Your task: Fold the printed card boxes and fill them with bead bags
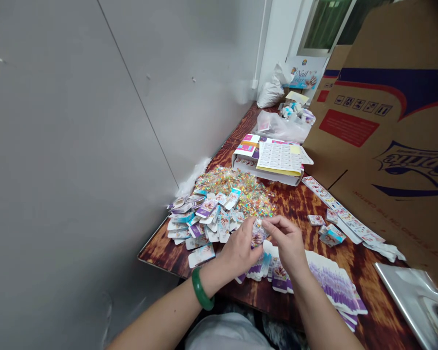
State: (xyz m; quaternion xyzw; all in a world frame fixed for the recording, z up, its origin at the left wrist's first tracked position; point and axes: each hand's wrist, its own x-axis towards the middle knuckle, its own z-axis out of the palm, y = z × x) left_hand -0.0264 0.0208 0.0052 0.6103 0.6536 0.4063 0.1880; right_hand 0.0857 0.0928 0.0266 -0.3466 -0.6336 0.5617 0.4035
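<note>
Between both hands is a small printed card box point(257, 234), white and purple with a hand picture. My left hand point(242, 245), a green bangle at its wrist, is closed on the box's left side. The fingers of my right hand point(285, 239) pinch near its upper right corner. Left of the hands lies a heap of similar small boxes point(206, 210), with a pile of small clear packets with colourful bits point(253, 194) behind it. Under and right of the hands, flat purple and white cartons point(332, 278) overlap in a fanned row.
A grey wall point(76, 121) borders the table's left. Label sheets point(280, 156) lie on a white box, with a plastic bag point(282, 127) behind. On the right stand a large cardboard carton point(372, 160), several small boxes point(332, 235), a sticker strip point(336, 206) and a clear plastic packet point(409, 287).
</note>
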